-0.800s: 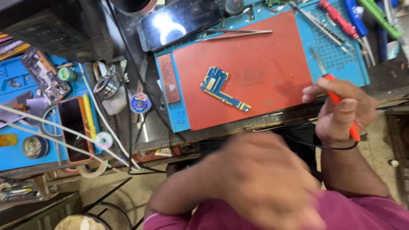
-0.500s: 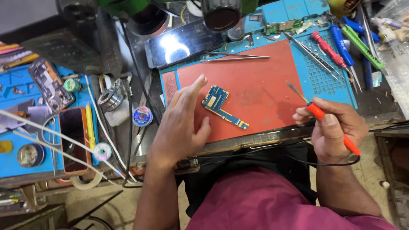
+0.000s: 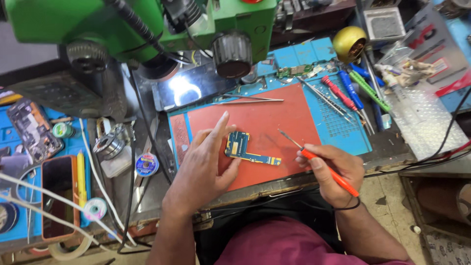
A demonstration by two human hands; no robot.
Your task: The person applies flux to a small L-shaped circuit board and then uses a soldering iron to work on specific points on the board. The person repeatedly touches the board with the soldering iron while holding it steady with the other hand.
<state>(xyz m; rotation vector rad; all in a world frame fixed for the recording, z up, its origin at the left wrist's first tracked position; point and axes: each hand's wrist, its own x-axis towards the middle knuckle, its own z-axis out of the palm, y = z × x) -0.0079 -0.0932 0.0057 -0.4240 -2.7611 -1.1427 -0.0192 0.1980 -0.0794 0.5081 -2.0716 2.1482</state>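
Seen from above, the person's left hand (image 3: 208, 164) lies flat and open on a red work mat (image 3: 274, 120), fingers spread, with the thumb and fingertips touching the left end of a small blue phone circuit board (image 3: 245, 148). It steadies the board rather than gripping it. The right hand (image 3: 333, 172) is closed around an orange-handled soldering iron (image 3: 326, 167), held like a pen, its thin metal tip pointing up and left.

The board sits near the middle of the mat, between the two hands. Its long axis runs left to right, with the wider block at the left and a narrow strip reaching right, toward the iron. The iron's tip hovers just right of that strip, close but not touching. The left hand is the nearer one, already in contact.

Farther out, tweezers (image 3: 250, 100) lie at the mat's far edge. Screwdrivers (image 3: 351, 95) with red, blue and green handles rest on a blue mat (image 3: 343, 132) to the right. A green microscope (image 3: 147, 19) hangs over the far side of the counter (image 3: 387, 152). Solder spools (image 3: 146, 164) and an orange-cased phone (image 3: 60, 196) lie at left.
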